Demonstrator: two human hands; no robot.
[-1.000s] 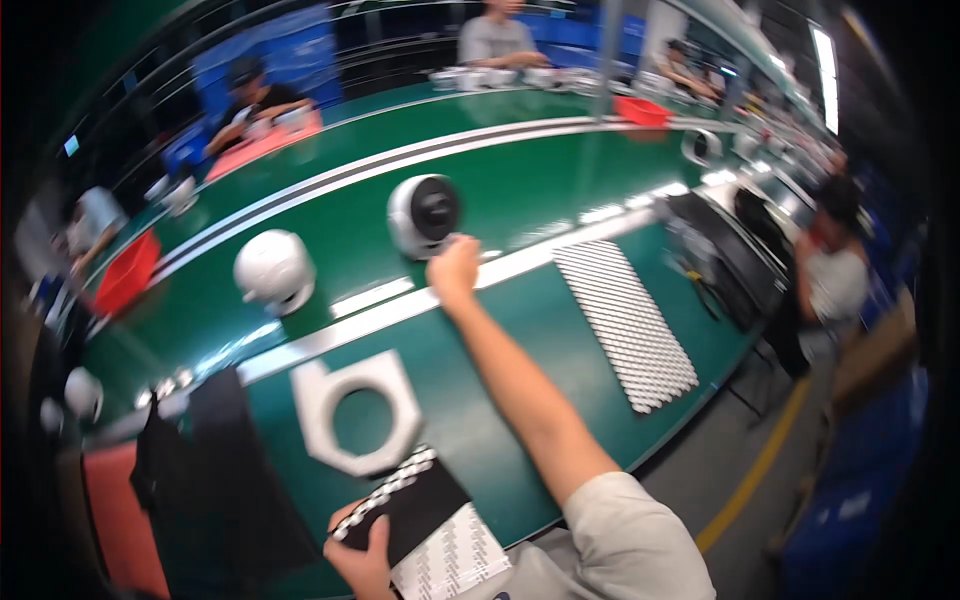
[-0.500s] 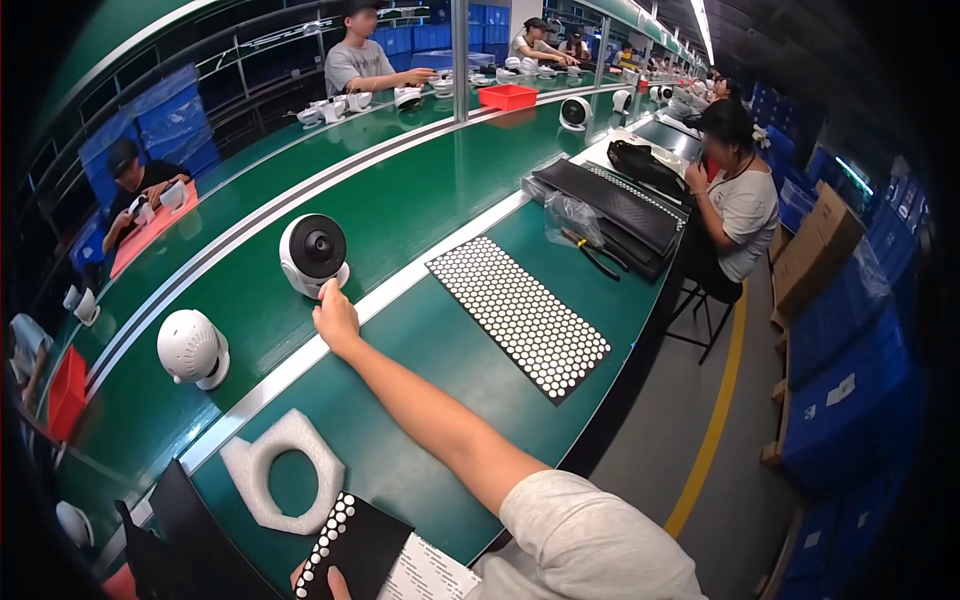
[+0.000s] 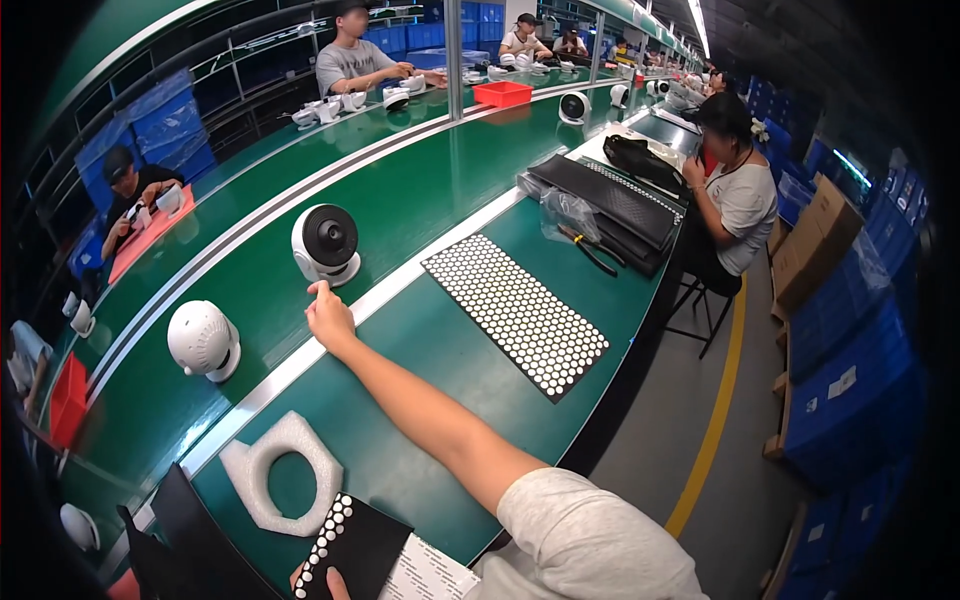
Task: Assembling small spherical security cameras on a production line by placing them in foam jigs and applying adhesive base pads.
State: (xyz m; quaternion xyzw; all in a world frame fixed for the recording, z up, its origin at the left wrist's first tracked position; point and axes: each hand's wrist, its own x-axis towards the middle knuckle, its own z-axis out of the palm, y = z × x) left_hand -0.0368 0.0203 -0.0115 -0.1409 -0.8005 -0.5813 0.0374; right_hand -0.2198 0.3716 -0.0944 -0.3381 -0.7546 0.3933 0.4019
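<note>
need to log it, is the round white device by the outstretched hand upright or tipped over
Upright: the white device stands on its base on the green belt, dark round face toward the camera, right hand at its foot.

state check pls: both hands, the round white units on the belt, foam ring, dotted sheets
right hand: stretched out, fingertip at base of near unit, holding nothing
left hand: mostly hidden, on small dotted sheet
near unit: upright, dark face toward camera
far unit: upright, white back showing
foam ring: flat, empty
small dotted sheet: held
large dotted sheet: flat, untouched

A factory assembly line: green conveyor belt (image 3: 400,200), seated workers (image 3: 735,200)
</note>
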